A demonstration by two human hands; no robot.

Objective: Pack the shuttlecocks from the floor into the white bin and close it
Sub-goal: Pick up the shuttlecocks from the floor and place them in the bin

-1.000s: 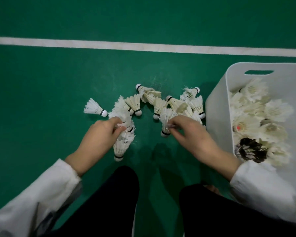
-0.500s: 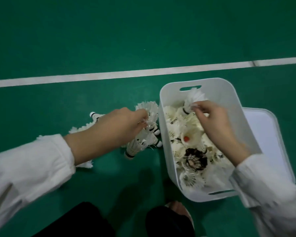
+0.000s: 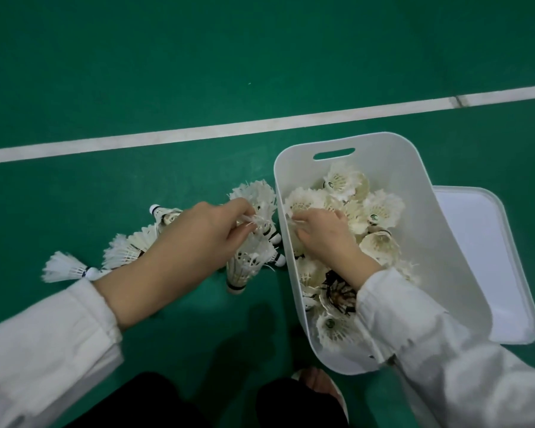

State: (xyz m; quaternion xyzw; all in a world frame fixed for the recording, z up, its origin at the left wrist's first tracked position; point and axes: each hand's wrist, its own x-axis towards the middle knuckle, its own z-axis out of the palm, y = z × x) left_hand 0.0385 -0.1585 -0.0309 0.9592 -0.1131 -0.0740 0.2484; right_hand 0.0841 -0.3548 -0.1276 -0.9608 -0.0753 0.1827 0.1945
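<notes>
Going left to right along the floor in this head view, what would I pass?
Lone shuttlecock → left hand gripping a bunch of shuttlecocks → white bin → its lid.

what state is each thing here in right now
white bin: open, upright on the floor, partly filled
lid: off, flat on the floor beside the bin
binned shuttlecocks: loose pile inside the bin
floor shuttlecocks: lying on their sides, not yet packed
left grip: holds a bunch just outside the bin
right grip: inside the bin, pinches feathers among the binned shuttlecocks
</notes>
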